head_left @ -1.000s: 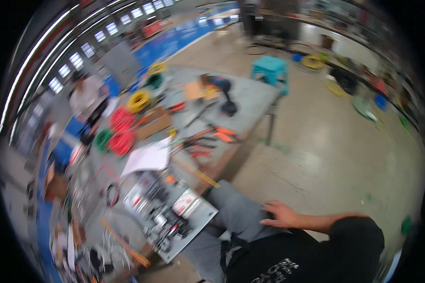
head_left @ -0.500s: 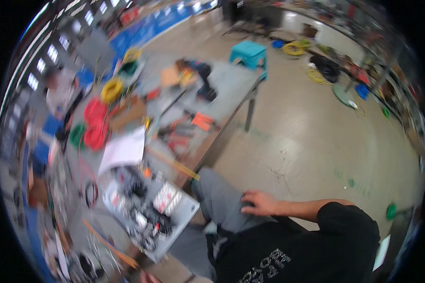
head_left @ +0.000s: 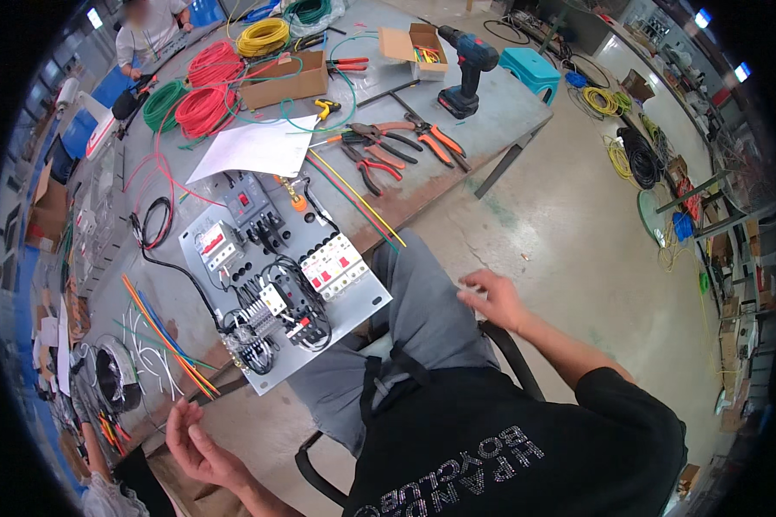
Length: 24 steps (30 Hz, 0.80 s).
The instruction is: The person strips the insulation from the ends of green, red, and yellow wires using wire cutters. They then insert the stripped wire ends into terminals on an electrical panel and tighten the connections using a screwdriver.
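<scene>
My left hand (head_left: 200,448) is raised off the table's near left edge with fingers apart, holding nothing. Over my right thigh hovers my right hand (head_left: 496,300), its fingers loosely bent and apart, also with nothing in it. Between them a grey metal mounting plate (head_left: 358,302) lies on the table, its near corner over my lap. It carries a large black circuit breaker (head_left: 248,205), a smaller white breaker (head_left: 219,248), a row of white breakers with red switches (head_left: 329,269), and a wired black block (head_left: 300,302). Nearest my left hand are cut coloured wires (head_left: 165,332).
Pliers and cutters (head_left: 379,146), a cordless drill (head_left: 466,73), a small carton (head_left: 414,47) and a paper sheet (head_left: 254,148) lie beyond the plate. Red wire coils (head_left: 207,108) sit at the far left. One person (head_left: 147,39) works across the table; another person's arm (head_left: 93,452) shows at lower left.
My view has swung, and the earlier frame is blurred. My right hand has lifted off my thigh. My left hand, mostly out of the picture before, has come up into view.
</scene>
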Motion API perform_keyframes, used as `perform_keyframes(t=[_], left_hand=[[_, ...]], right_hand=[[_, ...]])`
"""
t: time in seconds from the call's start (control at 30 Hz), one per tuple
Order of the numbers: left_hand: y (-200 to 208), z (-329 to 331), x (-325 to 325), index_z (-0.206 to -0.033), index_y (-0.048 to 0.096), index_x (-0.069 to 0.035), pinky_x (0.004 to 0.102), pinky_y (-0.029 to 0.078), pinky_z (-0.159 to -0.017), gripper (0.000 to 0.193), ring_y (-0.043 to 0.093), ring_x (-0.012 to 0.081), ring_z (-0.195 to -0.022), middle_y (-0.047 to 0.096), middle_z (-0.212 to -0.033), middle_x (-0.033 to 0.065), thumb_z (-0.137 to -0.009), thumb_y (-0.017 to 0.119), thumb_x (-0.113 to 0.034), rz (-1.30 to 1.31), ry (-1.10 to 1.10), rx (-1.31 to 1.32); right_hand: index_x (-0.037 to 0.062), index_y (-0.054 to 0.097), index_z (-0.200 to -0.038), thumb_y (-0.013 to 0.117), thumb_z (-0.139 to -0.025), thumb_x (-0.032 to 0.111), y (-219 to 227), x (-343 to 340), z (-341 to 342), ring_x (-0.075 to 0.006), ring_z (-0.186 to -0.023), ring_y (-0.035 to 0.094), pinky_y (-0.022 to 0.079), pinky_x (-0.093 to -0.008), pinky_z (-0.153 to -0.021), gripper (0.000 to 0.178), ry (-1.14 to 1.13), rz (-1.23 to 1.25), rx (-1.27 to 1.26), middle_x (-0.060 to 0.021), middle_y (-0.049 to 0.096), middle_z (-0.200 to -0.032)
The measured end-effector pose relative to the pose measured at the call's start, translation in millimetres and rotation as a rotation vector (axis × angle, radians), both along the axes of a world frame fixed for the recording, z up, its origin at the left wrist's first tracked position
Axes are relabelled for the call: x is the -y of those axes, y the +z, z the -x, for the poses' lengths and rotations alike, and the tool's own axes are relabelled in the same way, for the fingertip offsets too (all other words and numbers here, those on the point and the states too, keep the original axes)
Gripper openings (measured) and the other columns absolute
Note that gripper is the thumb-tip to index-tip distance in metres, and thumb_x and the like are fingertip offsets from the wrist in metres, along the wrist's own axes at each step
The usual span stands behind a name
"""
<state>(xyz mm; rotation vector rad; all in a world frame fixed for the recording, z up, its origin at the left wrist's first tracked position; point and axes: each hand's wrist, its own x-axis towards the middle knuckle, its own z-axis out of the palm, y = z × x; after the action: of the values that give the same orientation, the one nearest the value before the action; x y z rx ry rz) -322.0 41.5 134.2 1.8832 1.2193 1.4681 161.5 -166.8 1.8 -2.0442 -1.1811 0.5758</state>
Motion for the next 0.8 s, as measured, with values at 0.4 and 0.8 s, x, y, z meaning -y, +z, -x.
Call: perform_keyframes(t=[0.4,0.8], left_hand=[[-55,-10,-14,-0.126,0.065,0.004,0.0313,0.054,-0.094,0.025,0.067,0.0174,-0.104,0.07,-0.117,0.0114,-0.107,0.06,-0.012,0.316,0.05,0.099],[-89,-3,-17,-0.124,0.067,0.002,0.0311,0.054,-0.094,0.024,0.069,0.016,-0.104,0.073,-0.118,0.0103,-0.106,0.063,-0.014,0.45,0.118,0.061]], right_hand=[[0.0044,0.076,-0.113,0.075,-0.09,0.029,52,-203,-97,-0.0324,-0.092,0.073,0.057,-0.0416,-0.08,0.034,-0.026,-0.11,0.291,-0.0171,0.074,-0.102],[0.0133,0.072,-0.122,0.074,-0.089,0.029,19,-309,-132,-0.042,-0.101,0.069,0.056,-0.0507,-0.087,0.037,-0.049,-0.135,0.664,-0.0179,0.071,-0.11]])
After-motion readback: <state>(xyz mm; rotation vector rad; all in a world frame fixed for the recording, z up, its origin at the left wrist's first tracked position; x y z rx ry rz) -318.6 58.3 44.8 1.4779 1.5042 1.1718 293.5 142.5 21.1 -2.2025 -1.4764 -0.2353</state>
